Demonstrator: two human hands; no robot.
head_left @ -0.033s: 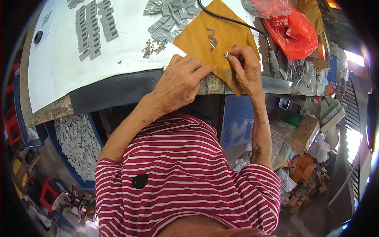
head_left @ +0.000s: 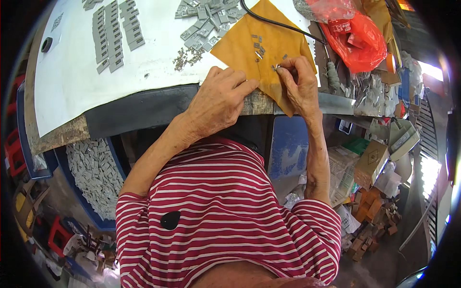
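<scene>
My right hand [head_left: 301, 86] is over a brown paper sheet [head_left: 235, 45], with thumb and forefinger pinched on a small shiny metal piece [head_left: 276, 67]. Several small dark metal pieces [head_left: 259, 48] lie scattered on the sheet just left of those fingertips. My left hand [head_left: 218, 98] is at the sheet's near left edge, by the table's front edge. Its fingers are curled in and the forefinger reaches toward the sheet; what they hold, if anything, is hidden. Beyond the left hand is a heap of tiny brass-coloured parts [head_left: 185, 58].
Grey rectangular pieces stand in rows [head_left: 113, 38] on the white table cover [head_left: 67, 86], others in a loose pile [head_left: 204, 24]. A black cable [head_left: 283, 24] crosses the sheet. At right lies a red plastic bag [head_left: 357, 45]. A blue bin of grey parts [head_left: 96, 177] stands below left.
</scene>
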